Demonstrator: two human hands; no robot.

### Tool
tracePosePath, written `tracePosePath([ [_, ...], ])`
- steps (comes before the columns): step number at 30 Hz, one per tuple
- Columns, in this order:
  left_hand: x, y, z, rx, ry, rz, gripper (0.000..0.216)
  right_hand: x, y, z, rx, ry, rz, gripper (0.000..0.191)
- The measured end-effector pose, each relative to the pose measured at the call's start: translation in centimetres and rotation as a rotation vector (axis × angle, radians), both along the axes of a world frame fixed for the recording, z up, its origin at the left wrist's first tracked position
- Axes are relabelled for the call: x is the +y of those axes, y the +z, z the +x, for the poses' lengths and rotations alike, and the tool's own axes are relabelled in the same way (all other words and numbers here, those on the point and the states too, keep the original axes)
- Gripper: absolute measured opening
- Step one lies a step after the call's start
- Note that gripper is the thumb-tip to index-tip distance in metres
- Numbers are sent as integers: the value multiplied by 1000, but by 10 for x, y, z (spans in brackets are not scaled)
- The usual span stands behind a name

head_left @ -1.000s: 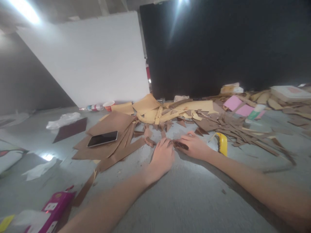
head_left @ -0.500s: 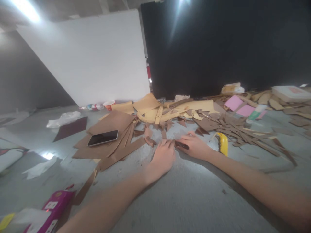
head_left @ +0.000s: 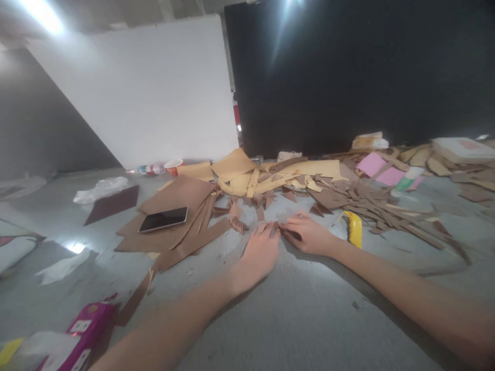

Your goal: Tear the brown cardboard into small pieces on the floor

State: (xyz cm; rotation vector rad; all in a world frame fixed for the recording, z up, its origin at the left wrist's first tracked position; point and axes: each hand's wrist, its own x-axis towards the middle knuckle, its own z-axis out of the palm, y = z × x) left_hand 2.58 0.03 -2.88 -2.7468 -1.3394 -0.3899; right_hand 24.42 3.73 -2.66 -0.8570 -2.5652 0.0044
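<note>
At the middle of the table, my left hand [head_left: 262, 248] rests with its fingers closed together and bent. Their tips press at a small brown strip [head_left: 280, 225]. My right hand [head_left: 307, 234] meets it from the other side, thumb and fingers pinched on the same strip. Most of this piece is hidden by the fingers. Just beyond my left fingertips lie a curled, notched brown piece [head_left: 237, 221] and a small brown scrap [head_left: 260, 213]. A yellow-handled tool [head_left: 355, 230] stands close to my right wrist; its kind is hard to make out.
Brown sheets [head_left: 178, 193] lie left, with a phone [head_left: 164, 220] on top. Cut brown strips [head_left: 371, 203] pile up right, near a green-and-white tube [head_left: 407, 181]. Tan pieces [head_left: 234, 167] lie behind. A magenta power strip [head_left: 91, 324] is at lower left. White and black panels stand behind.
My right fingers have shifted slightly and drawn closer together at the strip, so less of it shows. My left hand stays nearly in place.
</note>
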Motion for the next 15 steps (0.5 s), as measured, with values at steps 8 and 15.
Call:
tracePosePath([
  [8,-1,2,1,33,-4,-1,41,-3,0,-5,-108,6,99,29],
  [15,-5,8,4,97,-17,59,38,-9,8,-12,-226,-18,149,30],
])
